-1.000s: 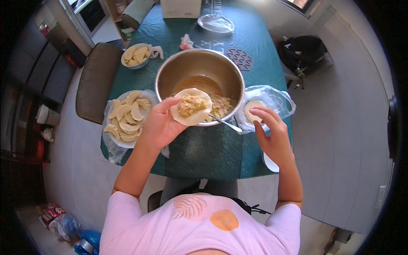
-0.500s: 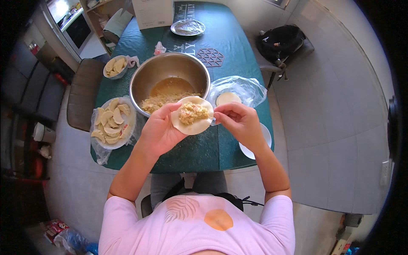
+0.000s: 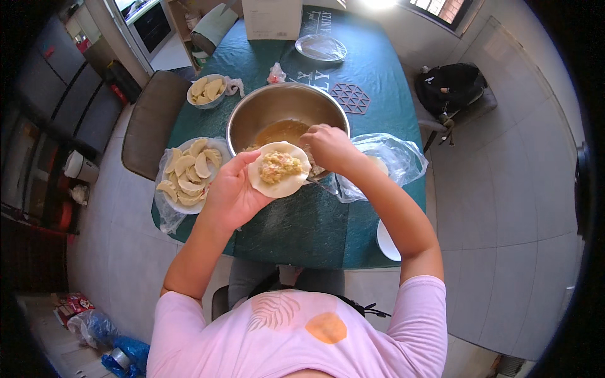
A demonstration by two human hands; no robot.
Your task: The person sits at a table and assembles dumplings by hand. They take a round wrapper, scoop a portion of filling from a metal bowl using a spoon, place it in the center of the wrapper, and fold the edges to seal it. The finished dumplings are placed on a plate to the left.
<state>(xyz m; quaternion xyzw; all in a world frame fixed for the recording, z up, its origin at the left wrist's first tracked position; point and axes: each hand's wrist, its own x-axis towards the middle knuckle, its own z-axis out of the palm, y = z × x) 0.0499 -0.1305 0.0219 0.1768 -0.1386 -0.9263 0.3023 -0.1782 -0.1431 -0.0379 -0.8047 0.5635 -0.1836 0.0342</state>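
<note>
A round dumpling wrapper [image 3: 257, 176] lies flat across the fingers of my left hand [image 3: 236, 195], which grips its left edge with the thumb. A mound of chopped filling [image 3: 280, 167] sits on the wrapper's middle. My right hand [image 3: 330, 148] is over the right side of the large steel bowl [image 3: 252, 101], its fingers curled together; what they hold, if anything, is hidden. Filling and liquid [image 3: 282, 131] show inside the bowl. A thin metallic piece [image 3: 322, 186] sticks out beside the wrapper, below my right wrist.
Folded dumplings fill a plate [image 3: 214, 142] at the left and a small bowl [image 3: 217, 104] behind it. A clear plastic bag [image 3: 403, 151] with pale wrappers lies right of the steel bowl. A white dish [image 3: 387, 242], a lattice trivet [image 3: 350, 98], a wrapped plate [image 3: 321, 48] and a box [image 3: 272, 19] share the table.
My right hand has left the wrapper's right edge and moved up to the bowl's right side. The left hand still holds the filled wrapper. The whole view has shifted.
</note>
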